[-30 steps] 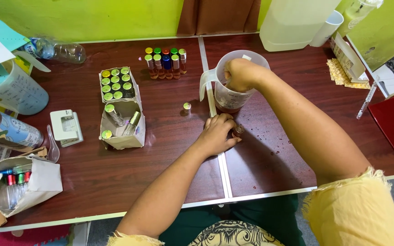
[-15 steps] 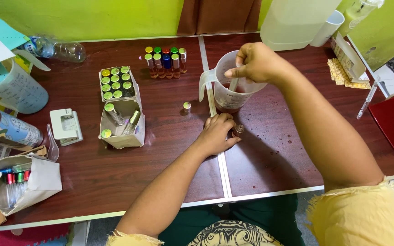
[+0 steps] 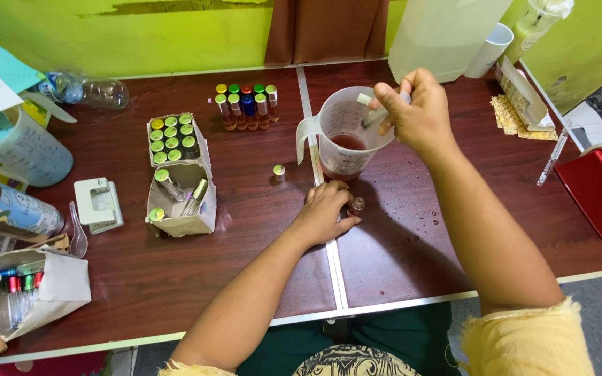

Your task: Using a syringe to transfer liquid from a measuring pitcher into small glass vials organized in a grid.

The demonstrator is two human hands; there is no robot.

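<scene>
One jug (image 3: 346, 143) | one vial (image 3: 356, 206) upright, your left hand (image 3: 323, 212) gripped it | your right hand (image 3: 416, 111) pinched one syringe (image 3: 377, 115) (tilted lower-left).

The tabletop (image 3: 175, 278) is dark wood-grain laminate with a dull sheen. The measuring jug (image 3: 339, 132) is clear, smooth plastic, the tape dispenser (image 3: 597, 188) glossy red plastic. The small boxes (image 3: 179, 195) look like matt paper card.
</scene>
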